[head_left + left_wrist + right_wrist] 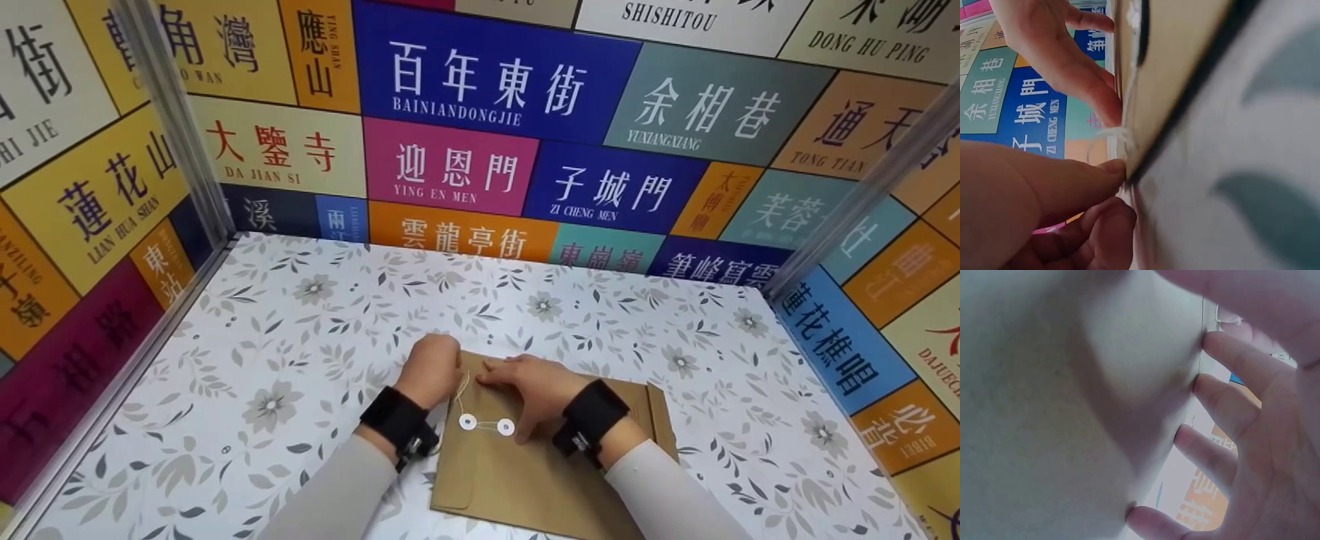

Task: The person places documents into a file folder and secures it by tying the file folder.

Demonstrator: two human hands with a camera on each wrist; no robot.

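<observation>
A brown paper envelope point(525, 487) lies on the table, with two white round buttons point(468, 421) on its flap. A thin white string point(463, 386) spans the buttons and runs up toward the envelope's far left corner. There my left hand point(431, 367) pinches the string between thumb and curled index finger; the left wrist view shows the thumb tip point(1113, 167) right at the string's loose loop. My right hand point(544, 386) rests on the envelope right of the string. Its fingers are spread, their fingertips point(1210, 340) touching the paper in the right wrist view.
The table point(300, 360) has a white cover printed with grey flowers and leaves. Panels with colourful place-name signs point(480, 90) stand behind it and on both sides, joined by metal corner posts point(176, 112). Black camera straps point(397, 416) circle both wrists.
</observation>
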